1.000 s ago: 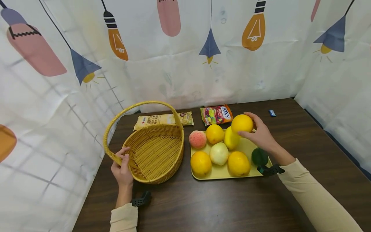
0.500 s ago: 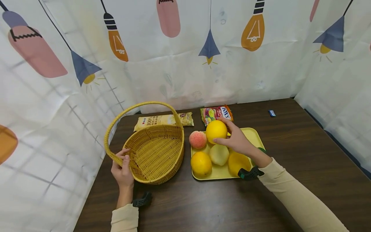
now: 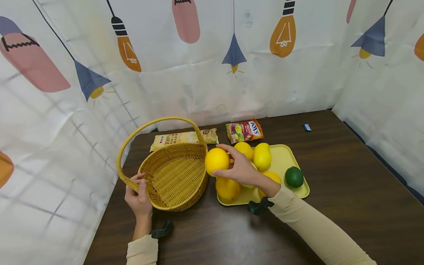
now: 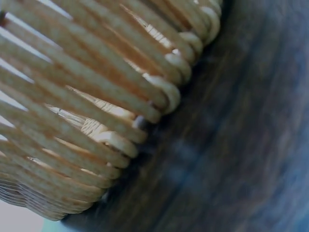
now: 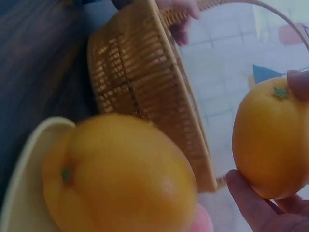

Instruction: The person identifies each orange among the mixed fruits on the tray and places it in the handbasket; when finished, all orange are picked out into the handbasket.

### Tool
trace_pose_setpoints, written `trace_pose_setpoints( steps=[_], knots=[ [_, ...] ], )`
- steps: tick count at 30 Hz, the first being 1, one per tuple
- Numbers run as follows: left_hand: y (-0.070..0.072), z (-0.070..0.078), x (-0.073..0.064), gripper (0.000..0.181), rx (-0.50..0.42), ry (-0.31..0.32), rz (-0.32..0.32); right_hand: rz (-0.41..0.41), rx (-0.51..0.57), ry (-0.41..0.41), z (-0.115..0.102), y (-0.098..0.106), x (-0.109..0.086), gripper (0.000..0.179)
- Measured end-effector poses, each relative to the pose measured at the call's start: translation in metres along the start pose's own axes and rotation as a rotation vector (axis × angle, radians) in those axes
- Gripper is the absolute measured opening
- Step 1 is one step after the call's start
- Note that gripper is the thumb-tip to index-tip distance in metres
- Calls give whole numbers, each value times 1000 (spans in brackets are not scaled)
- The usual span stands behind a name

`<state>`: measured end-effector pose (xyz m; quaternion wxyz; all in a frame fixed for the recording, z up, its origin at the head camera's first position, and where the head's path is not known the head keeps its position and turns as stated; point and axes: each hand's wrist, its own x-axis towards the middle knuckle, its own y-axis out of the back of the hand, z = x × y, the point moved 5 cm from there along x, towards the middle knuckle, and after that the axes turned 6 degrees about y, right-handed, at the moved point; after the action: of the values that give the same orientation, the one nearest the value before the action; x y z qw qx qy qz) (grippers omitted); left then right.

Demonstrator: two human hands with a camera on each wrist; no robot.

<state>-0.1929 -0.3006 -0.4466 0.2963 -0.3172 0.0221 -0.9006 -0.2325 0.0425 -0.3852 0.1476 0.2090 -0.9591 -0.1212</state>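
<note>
My right hand [image 3: 243,169] holds an orange [image 3: 216,162] between thumb and fingers, raised over the left end of the yellow tray [image 3: 281,158], close to the basket's right rim. A green stem mark shows on the held orange [image 5: 270,140] in the right wrist view. At the left, my left hand [image 3: 140,198] grips the wicker basket [image 3: 197,191] where its tall handle meets the rim. No fruit shows inside the basket. Below the held orange, another orange [image 3: 228,189] lies on the tray. The peach is mostly hidden in the head view.
Also on the tray are a round yellow fruit [image 3: 243,149], a long yellow fruit [image 3: 262,156] and a dark green fruit [image 3: 293,177]. Behind stand a beige noodle-like packet [image 3: 179,140] and a FOXS candy bag [image 3: 245,131]. A small blue wrapper [image 3: 307,127] lies farther right.
My right hand has carried the orange left across the tray, from its right half to beside the basket. The left hand keeps its grip on the basket, which stays put.
</note>
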Motion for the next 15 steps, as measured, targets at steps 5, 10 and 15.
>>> trace_pose_setpoints(
  steps=[5, 10, 15],
  knots=[
    [2, 1, -1, 20, 1, -11, 16, -8, 48, 46, -5, -25, 5, 82],
    [2, 0, -1, 19, -35, -4, 22, -5, 94, 62, -6, -44, 10, 81],
    [-2, 4, -3, 18, -26, -7, 25, -5, 69, 49, -14, -61, 12, 82]
  ],
)
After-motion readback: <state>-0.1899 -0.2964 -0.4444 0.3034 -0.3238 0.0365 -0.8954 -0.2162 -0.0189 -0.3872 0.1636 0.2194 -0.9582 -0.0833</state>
